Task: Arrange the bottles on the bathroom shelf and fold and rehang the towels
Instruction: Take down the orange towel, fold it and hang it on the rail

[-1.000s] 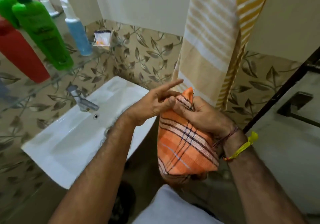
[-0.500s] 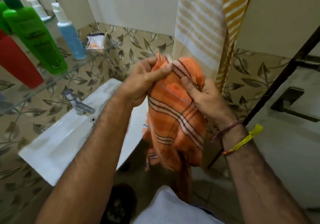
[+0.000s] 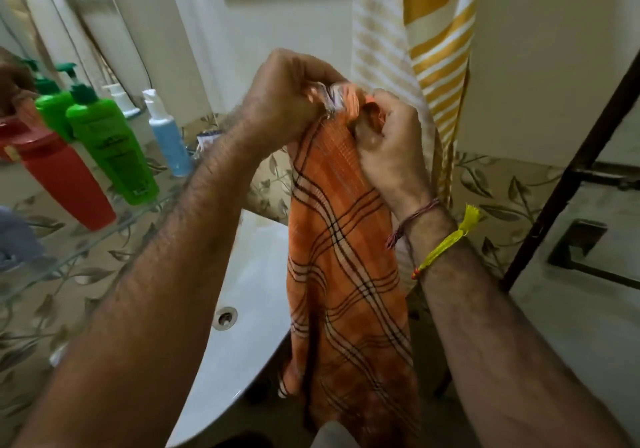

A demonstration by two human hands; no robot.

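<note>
Both hands were raised in front of the wall, the left hand (image 3: 284,101) and the right hand (image 3: 388,136) each closed on the bunched top edge of the orange plaid towel (image 3: 343,274), which hung straight down between the forearms, over the right end of the white sink (image 3: 242,326). Just behind the right hand hung a yellow-and-cream striped towel (image 3: 415,49). On the glass shelf (image 3: 104,236) at the left stood a red bottle (image 3: 65,177), a green pump bottle (image 3: 114,146) and, farther back, a blue spray bottle (image 3: 169,139).
</note>
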